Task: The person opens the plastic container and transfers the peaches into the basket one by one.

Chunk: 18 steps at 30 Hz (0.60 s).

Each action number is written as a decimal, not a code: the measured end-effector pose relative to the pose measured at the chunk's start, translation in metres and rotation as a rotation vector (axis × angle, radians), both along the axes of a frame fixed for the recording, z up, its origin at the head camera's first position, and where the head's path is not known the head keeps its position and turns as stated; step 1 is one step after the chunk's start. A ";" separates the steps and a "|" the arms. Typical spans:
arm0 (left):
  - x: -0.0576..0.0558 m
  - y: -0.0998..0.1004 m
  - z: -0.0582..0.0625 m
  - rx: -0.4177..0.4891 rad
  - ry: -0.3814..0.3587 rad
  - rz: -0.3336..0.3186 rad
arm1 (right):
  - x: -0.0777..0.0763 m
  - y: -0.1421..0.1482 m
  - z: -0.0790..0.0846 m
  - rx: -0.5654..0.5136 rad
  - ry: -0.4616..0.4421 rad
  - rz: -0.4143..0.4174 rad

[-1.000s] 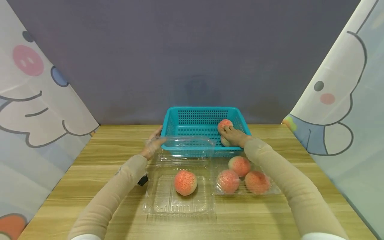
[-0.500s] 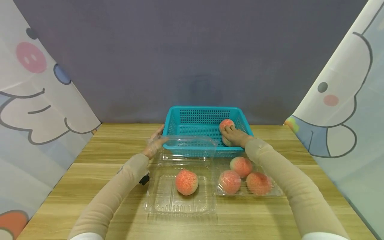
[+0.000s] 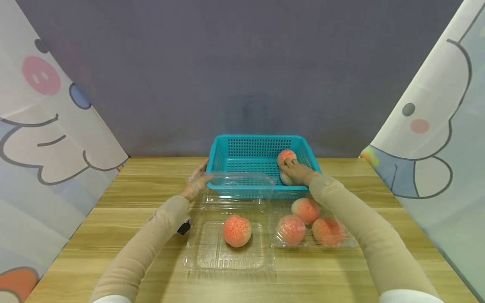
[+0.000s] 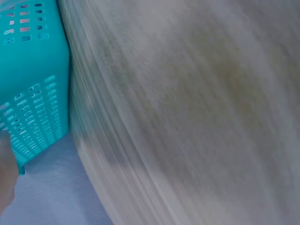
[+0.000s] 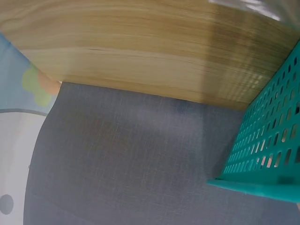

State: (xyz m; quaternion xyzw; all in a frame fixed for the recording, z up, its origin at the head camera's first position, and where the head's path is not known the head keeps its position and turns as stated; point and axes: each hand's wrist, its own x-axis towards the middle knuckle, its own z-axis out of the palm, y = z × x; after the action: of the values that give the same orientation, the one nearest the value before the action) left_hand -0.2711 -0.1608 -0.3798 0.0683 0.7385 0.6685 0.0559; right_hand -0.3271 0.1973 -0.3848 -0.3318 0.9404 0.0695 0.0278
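Head view: left hand grips basket, apparently steadying it, while right hand, grasp unclear, lies over 2 peaches.

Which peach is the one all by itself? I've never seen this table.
At the far side of the wood-grain table sits a turquoise basket; just in front of it is an open clear plastic container. The peach lies inside. It alone has no neighbour touching, unlike the three clustered peaches to its right.
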 end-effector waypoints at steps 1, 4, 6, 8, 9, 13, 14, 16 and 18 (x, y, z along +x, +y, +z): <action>0.000 0.000 0.001 0.004 0.009 -0.003 | 0.000 0.000 0.000 -0.014 -0.007 -0.010; 0.000 -0.001 0.001 0.019 0.039 -0.023 | -0.001 0.000 0.000 -0.040 -0.018 -0.033; 0.000 -0.001 0.000 0.028 0.056 -0.034 | -0.002 0.001 -0.001 -0.051 -0.021 -0.039; 0.000 -0.001 0.000 0.028 0.061 -0.037 | -0.003 0.001 -0.001 -0.059 -0.019 -0.043; -0.001 -0.001 0.000 0.027 0.063 -0.038 | -0.003 0.001 -0.001 -0.061 -0.021 -0.048; 0.000 0.000 0.001 0.015 0.056 -0.030 | -0.004 0.001 0.000 -0.060 -0.034 -0.065; -0.001 0.000 0.001 0.017 0.050 -0.025 | -0.004 0.001 0.000 -0.061 -0.040 -0.069; -0.001 0.000 0.000 0.016 0.032 -0.015 | -0.004 0.001 0.001 -0.058 -0.047 -0.078; -0.001 0.000 0.000 0.026 0.019 -0.007 | -0.003 0.001 0.001 -0.065 -0.045 -0.080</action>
State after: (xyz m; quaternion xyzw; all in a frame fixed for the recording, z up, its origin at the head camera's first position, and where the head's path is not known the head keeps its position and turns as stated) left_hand -0.2724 -0.1605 -0.3801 0.0778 0.7301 0.6770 0.0503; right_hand -0.3306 0.1985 -0.3841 -0.2961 0.9538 0.0304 0.0408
